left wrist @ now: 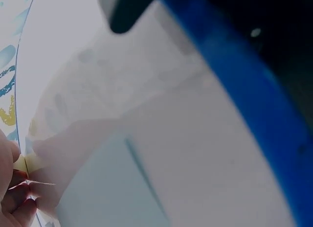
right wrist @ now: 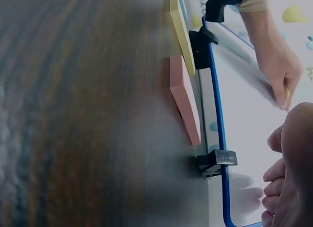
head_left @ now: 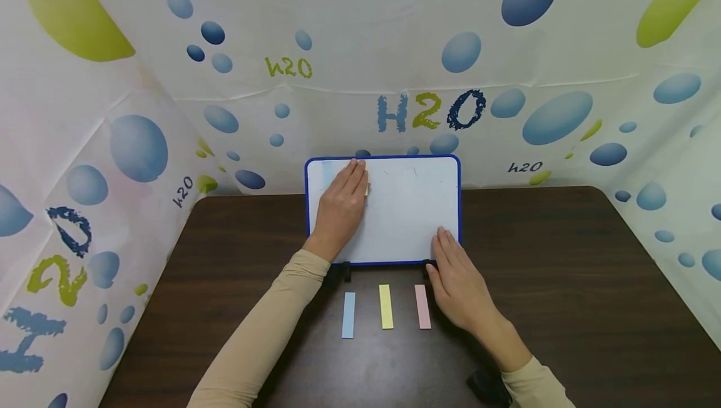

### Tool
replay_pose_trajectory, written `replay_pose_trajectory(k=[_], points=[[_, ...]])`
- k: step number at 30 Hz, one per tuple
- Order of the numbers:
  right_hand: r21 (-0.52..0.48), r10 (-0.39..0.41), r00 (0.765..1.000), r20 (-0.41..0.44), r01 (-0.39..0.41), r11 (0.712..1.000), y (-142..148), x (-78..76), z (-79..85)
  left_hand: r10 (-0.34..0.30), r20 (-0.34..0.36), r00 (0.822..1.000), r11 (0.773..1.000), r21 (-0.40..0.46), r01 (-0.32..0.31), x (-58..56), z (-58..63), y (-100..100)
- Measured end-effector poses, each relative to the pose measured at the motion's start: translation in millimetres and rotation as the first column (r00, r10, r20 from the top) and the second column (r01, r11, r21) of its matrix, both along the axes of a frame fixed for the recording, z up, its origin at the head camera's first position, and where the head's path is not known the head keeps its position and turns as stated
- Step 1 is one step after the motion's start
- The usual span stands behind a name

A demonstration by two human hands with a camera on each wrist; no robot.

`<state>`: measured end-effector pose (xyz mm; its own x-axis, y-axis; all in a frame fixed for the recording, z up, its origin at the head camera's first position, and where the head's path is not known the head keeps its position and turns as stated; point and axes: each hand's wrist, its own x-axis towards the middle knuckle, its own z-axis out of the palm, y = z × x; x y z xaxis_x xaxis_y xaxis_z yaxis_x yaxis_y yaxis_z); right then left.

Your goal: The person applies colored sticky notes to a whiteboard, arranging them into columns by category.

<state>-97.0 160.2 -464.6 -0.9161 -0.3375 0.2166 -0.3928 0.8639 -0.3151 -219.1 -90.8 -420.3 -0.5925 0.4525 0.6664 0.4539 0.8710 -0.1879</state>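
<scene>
A whiteboard (head_left: 405, 214) with a blue frame stands tilted in black holders (head_left: 347, 271). My left hand (head_left: 345, 198) is at its upper left, pinching a yellow sticky note (left wrist: 33, 162) against the surface; the fingers hide most of it in the head view. To the left of that hand, a light blue sticky note (left wrist: 112, 188) is on the board. My right hand (head_left: 459, 283) rests with straight fingers at the board's lower right corner. In front lie a blue sticky pad (head_left: 348, 315), a yellow sticky pad (head_left: 385, 306) and a pink sticky pad (head_left: 422, 306).
The dark wooden table (head_left: 242, 308) has a patterned curtain (head_left: 338, 32) behind it and at its sides. Near the right wrist, a black object (head_left: 487, 388) shows at the bottom of the head view.
</scene>
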Motion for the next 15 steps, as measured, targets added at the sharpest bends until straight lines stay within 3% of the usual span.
replay_pose_trajectory(k=[10, 15], points=[[0.075, -0.060, 0.998, -0.027, 0.062, 0.995, 1, -2.4, -8.8, -0.009, -0.005, 1.000, 1.000, 0.012, 0.009, 0.5, -1.6, -1], [0.085, -0.060, 0.998, -0.002, 0.060, 0.995, 2, -3.9, -11.9, -0.007, -0.001, 1.000, 1.000, 0.016, 0.007, 0.2, -1.8, -1]])
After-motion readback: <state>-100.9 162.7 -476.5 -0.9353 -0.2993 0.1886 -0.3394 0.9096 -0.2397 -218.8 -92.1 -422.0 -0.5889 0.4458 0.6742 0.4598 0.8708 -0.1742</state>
